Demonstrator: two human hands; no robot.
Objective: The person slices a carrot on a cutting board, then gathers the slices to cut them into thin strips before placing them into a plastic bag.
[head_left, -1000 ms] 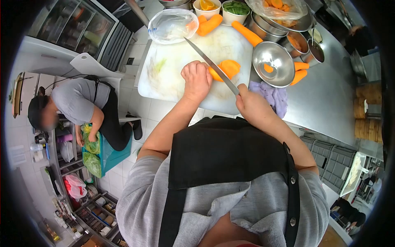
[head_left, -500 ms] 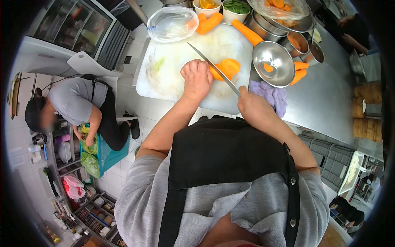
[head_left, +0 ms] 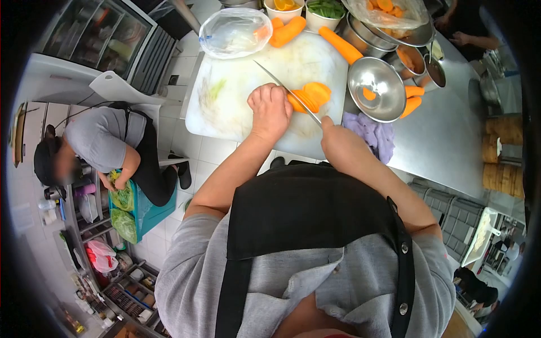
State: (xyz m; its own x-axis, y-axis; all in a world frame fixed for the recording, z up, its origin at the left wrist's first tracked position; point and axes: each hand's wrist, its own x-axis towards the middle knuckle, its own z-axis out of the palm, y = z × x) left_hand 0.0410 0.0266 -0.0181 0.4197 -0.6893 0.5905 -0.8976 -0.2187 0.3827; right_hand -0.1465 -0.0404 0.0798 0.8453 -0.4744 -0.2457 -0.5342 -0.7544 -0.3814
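Note:
My right hand (head_left: 338, 141) grips the handle of a long kitchen knife (head_left: 304, 105), whose blade slants up and left over the white cutting board (head_left: 220, 121). Left of the blade, my left hand (head_left: 270, 112) presses down with curled fingers on a peeled carrot, mostly hidden beneath them. Overlapping orange carrot slices (head_left: 317, 94) lie against the blade's right side. A steel bowl (head_left: 389, 84) with one carrot piece in it stands right of the board, beside a crumpled purple cloth (head_left: 369, 132).
Whole peeled carrots (head_left: 288, 32) and a clear plastic bag (head_left: 234, 36) lie along the board's far edge. Steel pots (head_left: 435, 73) and a tub of green leaves (head_left: 325, 12) stand behind. At left, a crouching co-worker (head_left: 107, 135) handles bagged greens in a teal crate (head_left: 155, 211).
My right hand and the knife have shifted slightly left, and the blade now sits closer to my left fingers. My left hand stays in about the same place.

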